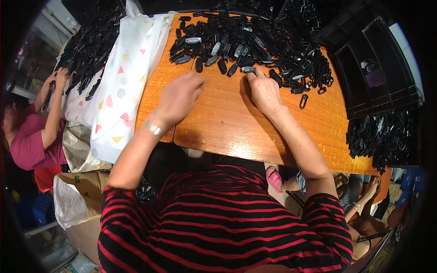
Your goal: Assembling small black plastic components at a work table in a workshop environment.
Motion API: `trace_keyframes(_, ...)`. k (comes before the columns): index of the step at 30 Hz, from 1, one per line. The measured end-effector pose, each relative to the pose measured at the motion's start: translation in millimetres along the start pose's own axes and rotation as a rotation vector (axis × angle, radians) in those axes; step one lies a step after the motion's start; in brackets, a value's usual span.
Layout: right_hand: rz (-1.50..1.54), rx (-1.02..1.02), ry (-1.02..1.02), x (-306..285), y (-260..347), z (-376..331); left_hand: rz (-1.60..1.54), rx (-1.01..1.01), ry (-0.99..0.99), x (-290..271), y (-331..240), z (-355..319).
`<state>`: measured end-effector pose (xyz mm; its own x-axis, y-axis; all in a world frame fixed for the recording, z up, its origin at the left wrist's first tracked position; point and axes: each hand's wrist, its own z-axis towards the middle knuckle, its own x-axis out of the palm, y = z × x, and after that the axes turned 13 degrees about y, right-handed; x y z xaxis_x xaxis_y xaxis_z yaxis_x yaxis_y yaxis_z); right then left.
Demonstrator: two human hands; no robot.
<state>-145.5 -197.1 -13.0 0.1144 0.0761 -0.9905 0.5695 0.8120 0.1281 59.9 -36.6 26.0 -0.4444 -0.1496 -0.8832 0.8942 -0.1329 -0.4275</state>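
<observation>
Two hands at clip pile (pixel 248 38) | left hand (pixel 178 98) blurred, grip unclear | right hand (pixel 264 91) pinching upright clip (pixel 248 69)

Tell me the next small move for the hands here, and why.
Probably the right hand should draw one black clip out of the pile onto bare table: its fingertips already touch the pile's near edge, while the left hand hovers blurred just short of it.

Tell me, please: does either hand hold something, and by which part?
It cannot be told. The right hand rests its fingertips on a black clip at the pile's edge; the left hand is blurred, with nothing visible in it.
</observation>
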Motion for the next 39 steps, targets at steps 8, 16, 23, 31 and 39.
trace_keyframes(8, -0.047, -0.072, 0.084, -17, 1, -11, 0.317, 0.181, 0.074, 40, 30, 91)
trace_keyframes(16, 0.619, -0.224, 0.065, -22, 11, -7, 0.113, 0.216, 0.103, 42, 27, 65)
trace_keyframes(23, 1.107, 0.173, 0.312, -1, -28, 1, -0.228, 0.045, -0.129, 53, 22, 45)
trace_keyframes(31, 0.383, 0.179, 0.005, -19, -5, -18, -0.088, -0.311, -0.013, 56, 4, 52)
trace_keyframes(39, 0.318, 0.247, 0.16, -17, 10, 2, -0.088, -0.254, 0.056, 57, -5, 51)
